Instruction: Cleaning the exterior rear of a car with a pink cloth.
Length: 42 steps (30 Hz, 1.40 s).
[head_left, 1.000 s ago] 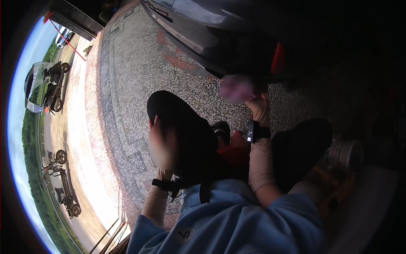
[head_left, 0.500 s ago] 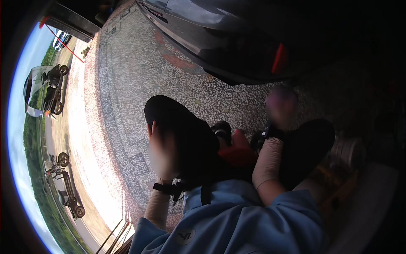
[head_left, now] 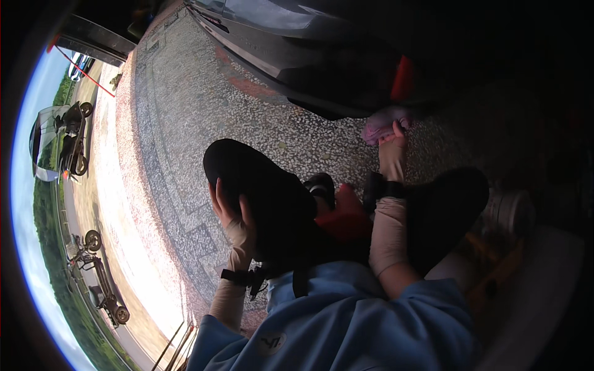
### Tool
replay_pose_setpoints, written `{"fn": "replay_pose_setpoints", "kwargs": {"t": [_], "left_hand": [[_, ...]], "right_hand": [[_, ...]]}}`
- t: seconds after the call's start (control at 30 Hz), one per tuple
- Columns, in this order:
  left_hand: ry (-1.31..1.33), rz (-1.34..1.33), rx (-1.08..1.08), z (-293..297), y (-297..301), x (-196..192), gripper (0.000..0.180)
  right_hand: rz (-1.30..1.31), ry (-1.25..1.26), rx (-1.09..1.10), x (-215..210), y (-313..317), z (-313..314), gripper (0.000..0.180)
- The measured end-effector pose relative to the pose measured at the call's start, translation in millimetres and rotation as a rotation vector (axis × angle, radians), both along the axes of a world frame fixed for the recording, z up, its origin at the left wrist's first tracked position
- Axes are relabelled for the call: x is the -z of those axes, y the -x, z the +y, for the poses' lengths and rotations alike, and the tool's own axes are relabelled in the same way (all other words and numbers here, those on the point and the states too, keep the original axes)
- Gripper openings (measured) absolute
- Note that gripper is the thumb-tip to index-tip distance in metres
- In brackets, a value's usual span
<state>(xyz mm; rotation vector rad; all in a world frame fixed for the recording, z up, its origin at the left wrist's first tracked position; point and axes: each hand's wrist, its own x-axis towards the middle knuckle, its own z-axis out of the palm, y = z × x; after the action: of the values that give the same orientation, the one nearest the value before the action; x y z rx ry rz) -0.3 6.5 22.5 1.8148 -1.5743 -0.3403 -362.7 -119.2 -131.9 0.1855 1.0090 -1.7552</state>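
Observation:
My right hand [head_left: 393, 154] reaches forward and grips a crumpled pink cloth [head_left: 378, 125]. The cloth is down by the pebbled floor, just below the lower edge of a dark vehicle body [head_left: 322, 68]. A black band sits on that wrist. My left hand [head_left: 230, 217] lies on my left knee [head_left: 266, 191] in black trousers, fingers spread over it, holding nothing. My right knee [head_left: 455, 204] is to the right of the right forearm. A red object [head_left: 341, 217] shows between the knees, partly hidden.
Pebbled floor [head_left: 185, 123] spreads ahead and to the left. A red reflector [head_left: 402, 77] sits on the vehicle. A pale round container [head_left: 512, 211] and a wooden frame [head_left: 495, 269] stand at my right. Motorbikes [head_left: 68, 139] are parked outside, far left.
My right hand with the pink cloth has swung to the right, away from the middle, in a blurred stroke. The left hand has stayed on the knee.

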Motion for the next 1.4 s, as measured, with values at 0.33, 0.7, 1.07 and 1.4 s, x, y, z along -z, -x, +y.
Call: {"fn": "replay_pose_setpoints", "kwargs": {"t": [0.33, 0.7, 1.07, 1.4], "left_hand": [[0.005, -0.067, 0.041, -7.9, 6.0, -4.1, 0.055], [0.017, -0.058, 0.076, -9.1, 5.9, -0.2, 0.053], [0.011, -0.056, 0.042, -1.9, -2.0, -0.5, 0.052], [0.005, -0.023, 0.042, -1.2, -0.8, -4.1, 0.053]], "right_hand": [[0.082, 0.248, -0.235, -56.8, -62.5, 3.2, 0.048], [-0.23, 0.383, -0.519, -68.0, -95.9, -2.3, 0.043], [-0.164, -0.125, -0.039, 8.7, -38.3, 3.7, 0.046], [0.421, -0.066, 0.007, -46.5, -19.1, -7.6, 0.046]]}}
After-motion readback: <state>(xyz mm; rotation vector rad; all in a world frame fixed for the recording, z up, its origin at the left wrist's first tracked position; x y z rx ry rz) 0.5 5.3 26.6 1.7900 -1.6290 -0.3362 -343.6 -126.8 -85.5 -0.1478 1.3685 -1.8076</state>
